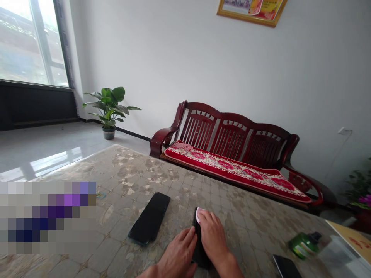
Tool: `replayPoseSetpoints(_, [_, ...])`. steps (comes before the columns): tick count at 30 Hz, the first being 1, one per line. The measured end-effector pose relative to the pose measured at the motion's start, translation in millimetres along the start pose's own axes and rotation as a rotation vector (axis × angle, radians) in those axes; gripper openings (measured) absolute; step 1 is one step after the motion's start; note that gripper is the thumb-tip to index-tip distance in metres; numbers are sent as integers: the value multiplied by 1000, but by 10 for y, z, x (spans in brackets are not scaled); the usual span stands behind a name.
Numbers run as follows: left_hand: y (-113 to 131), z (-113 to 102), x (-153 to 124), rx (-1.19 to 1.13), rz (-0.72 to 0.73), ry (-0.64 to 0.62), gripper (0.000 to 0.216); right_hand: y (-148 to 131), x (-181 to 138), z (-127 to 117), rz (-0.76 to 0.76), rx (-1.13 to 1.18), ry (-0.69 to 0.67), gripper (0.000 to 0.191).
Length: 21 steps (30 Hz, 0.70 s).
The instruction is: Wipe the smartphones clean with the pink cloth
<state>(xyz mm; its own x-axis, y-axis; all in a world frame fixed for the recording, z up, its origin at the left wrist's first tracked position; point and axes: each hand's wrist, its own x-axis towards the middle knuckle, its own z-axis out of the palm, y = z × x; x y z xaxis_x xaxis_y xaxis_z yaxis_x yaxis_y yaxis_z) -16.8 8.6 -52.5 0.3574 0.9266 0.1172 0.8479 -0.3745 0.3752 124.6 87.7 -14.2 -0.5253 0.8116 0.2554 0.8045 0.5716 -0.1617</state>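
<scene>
One smartphone (pixel 150 219): flat, lower centre
Left hand (pixel 179 247): against a second black smartphone (pixel 200 255) — grip unclear
Right hand (pixel 213 233): grasping pink cloth (pixel 198 214) — pressed to that phone

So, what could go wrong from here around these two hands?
The black rectangular phone under the hands might slide if the left hand loosens while the right hand presses the small pale pink cloth against it. The dark, flat second phone lies beside the left hand and could get nudged.
</scene>
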Motion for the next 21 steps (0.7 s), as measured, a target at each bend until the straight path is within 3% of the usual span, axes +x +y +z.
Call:
replayPoseSetpoints(5, [28, -48, -6, -13, 8, 1, 59, 80, -243, 47, -9, 7, 35, 41])
replayPoseSetpoints(13, [20, -60, -24, -1, 2, -15, 61, 217, 57, 50, -5, 20, 73, 44])
replayPoseSetpoints(21, [62, -108, -39, 0, 5, -25, 60, 289, -282, 139, -81, 69, 134, 54])
